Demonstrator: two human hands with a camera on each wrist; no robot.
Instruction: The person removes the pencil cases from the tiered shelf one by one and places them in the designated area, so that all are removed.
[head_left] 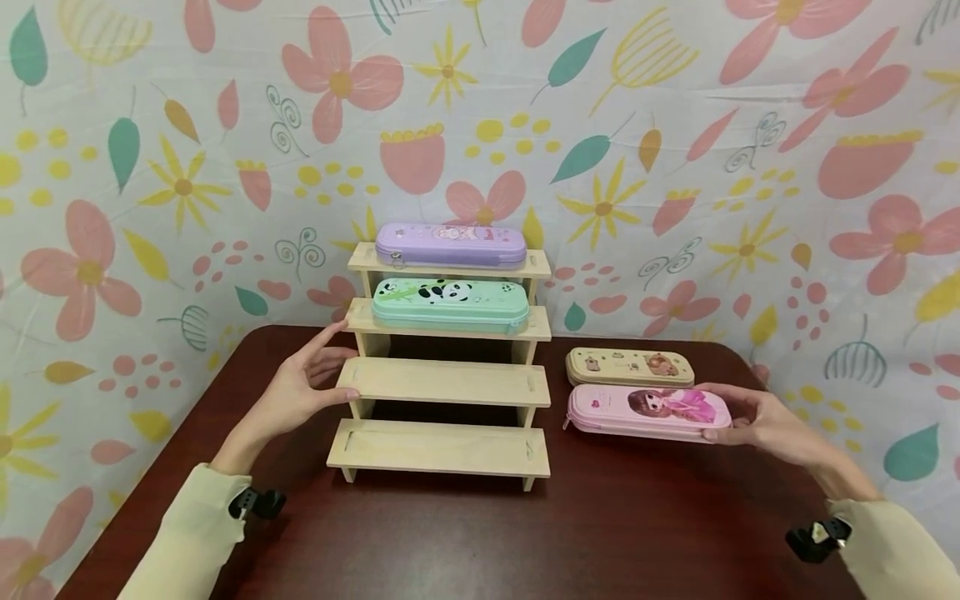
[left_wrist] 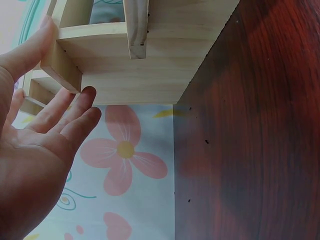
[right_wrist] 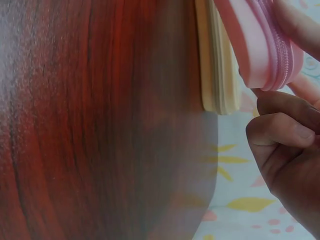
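A light wooden four-tier rack (head_left: 442, 450) stands on the table; a purple case (head_left: 450, 245) lies on its top shelf and a green panda case (head_left: 452, 303) on the shelf below. My left hand (head_left: 296, 392) touches the rack's left side, thumb and fingers spread; the left wrist view shows the hand (left_wrist: 45, 130) at a shelf end (left_wrist: 62, 65). At the right, my right hand (head_left: 772, 429) pinches the right end of a pink case (head_left: 645, 411) with a doll picture. In the right wrist view, the pink case (right_wrist: 260, 45) is held up between thumb and fingers of the hand (right_wrist: 295, 145).
A cream case (head_left: 630, 367) with bear pictures lies on the dark red table (head_left: 480, 533), right of the rack and behind the pink case. The two lower shelves are bare. A flower-patterned cloth (head_left: 480, 108) hangs behind the table.
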